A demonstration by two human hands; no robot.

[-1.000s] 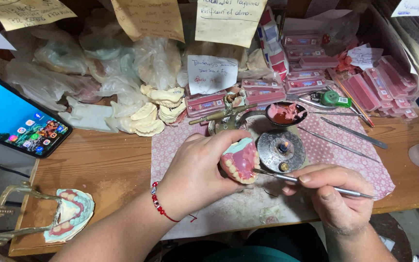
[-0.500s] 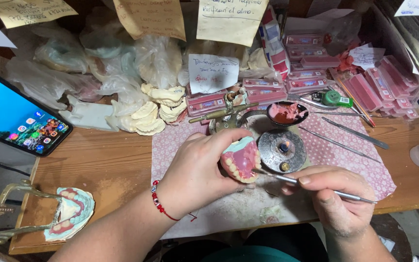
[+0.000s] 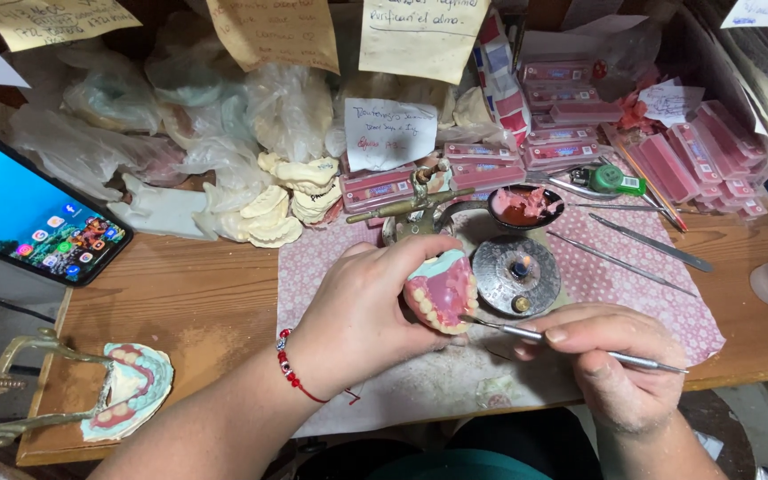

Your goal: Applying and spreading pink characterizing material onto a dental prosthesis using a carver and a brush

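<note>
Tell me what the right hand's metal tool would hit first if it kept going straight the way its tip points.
The right hand aims its metal tool leftward; its tip already appears to meet the pink denture model held in the left hand. Beyond that, probably the left fingers, though depth is unclear.

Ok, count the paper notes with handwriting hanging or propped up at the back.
5, maybe more out of view. Three tan notes along the top: left, middle, right. One white note propped below them. One white note at the top right corner.

We count two hands (image 3: 357, 316), one denture model (image 3: 442, 292) held, one metal instrument (image 3: 571, 342), one phone (image 3: 28, 213), one small bowl (image 3: 524, 206), and perhaps three loose tools (image 3: 651, 242) on the bench (image 3: 197, 302).
</note>
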